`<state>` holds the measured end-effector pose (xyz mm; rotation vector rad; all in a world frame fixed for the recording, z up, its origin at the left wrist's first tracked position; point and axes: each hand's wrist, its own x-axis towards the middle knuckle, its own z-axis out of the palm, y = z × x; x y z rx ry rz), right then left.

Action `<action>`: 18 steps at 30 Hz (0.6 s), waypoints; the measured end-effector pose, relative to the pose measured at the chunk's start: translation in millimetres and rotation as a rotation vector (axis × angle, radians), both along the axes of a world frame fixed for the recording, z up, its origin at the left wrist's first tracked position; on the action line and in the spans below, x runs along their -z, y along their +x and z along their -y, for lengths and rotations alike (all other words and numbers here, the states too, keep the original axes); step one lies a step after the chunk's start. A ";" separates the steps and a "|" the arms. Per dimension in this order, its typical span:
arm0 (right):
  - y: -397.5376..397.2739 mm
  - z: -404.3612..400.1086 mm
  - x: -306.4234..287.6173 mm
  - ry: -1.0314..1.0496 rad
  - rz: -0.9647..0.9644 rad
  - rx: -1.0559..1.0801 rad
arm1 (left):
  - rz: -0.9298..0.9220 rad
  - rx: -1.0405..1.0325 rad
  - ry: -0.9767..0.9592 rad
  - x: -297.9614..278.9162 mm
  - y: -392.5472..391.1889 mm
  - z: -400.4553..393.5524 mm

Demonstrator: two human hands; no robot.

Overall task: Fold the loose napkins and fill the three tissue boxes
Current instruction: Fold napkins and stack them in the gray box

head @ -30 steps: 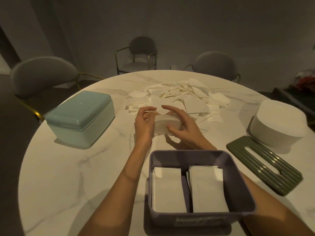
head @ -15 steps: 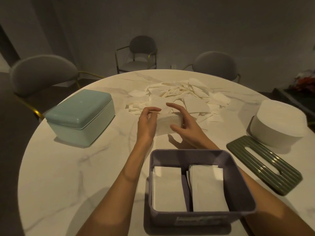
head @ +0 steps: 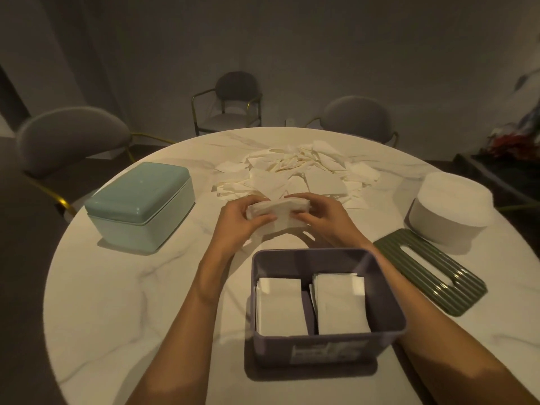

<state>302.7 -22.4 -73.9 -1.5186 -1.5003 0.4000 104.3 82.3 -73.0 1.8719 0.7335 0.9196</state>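
Tabletop [head: 122, 287], round and marble-veined, carries everything; a heap of loose napkins [head: 295, 171] lies toward its far edge, unfolded and overlapping. Toward the left edge sits a teal tissue box [head: 140, 204] with its lid on; toward the right edge a white round tissue box [head: 450, 211], and just in front of it a green ribbed lid [head: 429, 270] lying flat on the marble. Nearest the near edge stands the purple tissue box [head: 327, 258], open, with 2 stacks of folded napkins side by side inside and a narrow gap between them.

Between that box and the heap, both hands hold 1 small stack of folded napkins [head: 277, 210]; the left hand [head: 242, 217] grips its left end with fingers curled over the top, the right hand [head: 321, 214] grips the right end the same way. Half a second ago the fingers were looser around the stack, the right hand more spread; now both have closed on it and it looks raised slightly off the marble, though whether it clears the surface is hard to tell.

That suggests the bundle is squared and ready to go into a box; the purple one is nearest and not yet full; a large share of the heap still awaits folding.
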 end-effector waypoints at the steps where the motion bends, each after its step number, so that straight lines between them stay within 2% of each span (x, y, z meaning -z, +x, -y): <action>1: -0.2 3.8 -5.8 -0.010 0.019 -0.015 | 0.010 0.001 0.002 -4.1 -1.6 2.9; 8: -5.3 37.1 -63.0 -0.115 -0.126 -0.042 | -0.010 0.063 0.086 -50.9 -18.7 41.6; 10: -11.9 48.6 -82.5 -0.132 -0.221 -0.053 | -0.041 0.079 0.003 -62.8 -25.3 49.5; 13: -30.1 62.5 -105.6 -0.165 -0.355 -0.035 | -0.097 0.169 -0.226 -83.0 -36.1 63.0; 15: -47.5 67.6 -114.0 -0.248 -0.472 -0.025 | -0.111 0.197 -0.265 -92.5 -42.6 71.0; 18: -70.6 77.1 -117.1 -0.335 -0.765 0.004 | -0.071 0.200 -0.303 -101.4 -53.1 82.0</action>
